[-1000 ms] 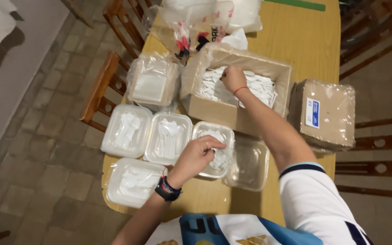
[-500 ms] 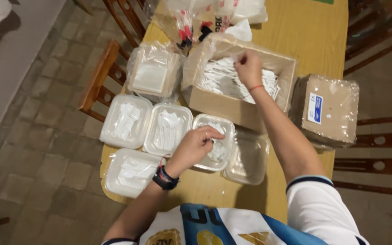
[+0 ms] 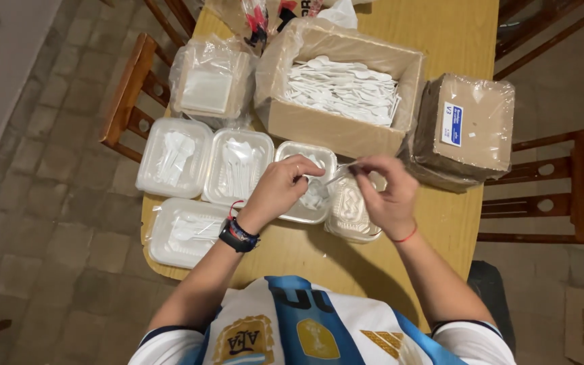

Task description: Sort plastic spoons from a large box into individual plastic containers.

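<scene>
Your left hand (image 3: 280, 186) hovers over the open clear container (image 3: 307, 182) that sits just in front of the cardboard box (image 3: 339, 84), fingers curled loosely inward, thumb and forefinger nearly meeting; whether they pinch anything there you cannot tell. Your right hand (image 3: 388, 192) is just to the right of that container, near the box's front wall, fingers bent and closed in a pinch on a thin white plastic utensil (image 3: 341, 170) whose free end points left toward your other hand. The two hands are near each other but not touching. Under your right hand lies a clear lid or empty tray (image 3: 349, 213), touching the open container's right side.

The cardboard box is open, lined with clear plastic and filled with white plastic cutlery (image 3: 343, 88). To the left of the box stands a bagged stack of clear containers (image 3: 209, 81). In front of the box and left of the open container sit two closed clear containers (image 3: 174, 157) (image 3: 238, 167) side by side, each with white cutlery inside; a third filled container (image 3: 185, 232) lies nearer to you, at the table's front left edge. To the right of the box rests a wrapped brown stack with a blue and white label (image 3: 466, 125). All of it sits on a wooden table (image 3: 441, 40), with wooden chairs (image 3: 130, 94) on either side of it
</scene>
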